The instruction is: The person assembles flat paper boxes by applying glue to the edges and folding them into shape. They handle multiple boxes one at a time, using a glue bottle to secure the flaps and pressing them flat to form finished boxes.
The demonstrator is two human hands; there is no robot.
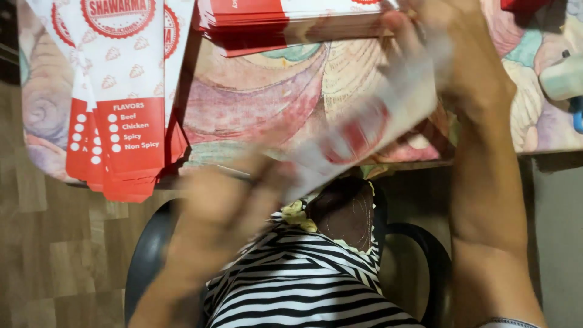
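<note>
A flat white and red paper food box (364,136), blurred by motion, hangs slanted above the near edge of the table. My right hand (443,54) grips its upper end near the table's middle right. My left hand (228,200), also blurred, holds its lower end just off the table edge, above my lap. A fanned pile of the same flat boxes (118,103) lies on the table at the left, hanging over the edge. Another stack of them (285,21) lies at the top centre.
The table carries a colourful patterned cloth (261,97). A pale object with a blue part (565,79) sits at the right edge. Below are my striped shirt (291,285), a dark chair rim (149,249) and a wooden floor (54,243).
</note>
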